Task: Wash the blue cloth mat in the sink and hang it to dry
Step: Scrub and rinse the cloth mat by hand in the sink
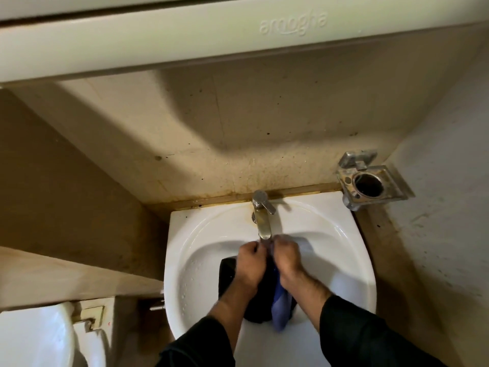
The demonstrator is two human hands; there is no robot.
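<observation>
The blue cloth mat (281,305) hangs bunched in the white sink (201,234), dark where wet and lighter blue at its lower fold. My left hand (250,260) and my right hand (287,256) both grip its top edge, fists close together, directly under the spout of the chrome tap (262,215). The upper part of the mat is hidden behind my hands. I cannot tell whether water is running.
A metal holder (370,181) with a round hole is fixed to the wall at the sink's back right. A white toilet (34,337) stands at the lower left beside a beige ledge (66,276). A white cabinet (158,35) overhangs above.
</observation>
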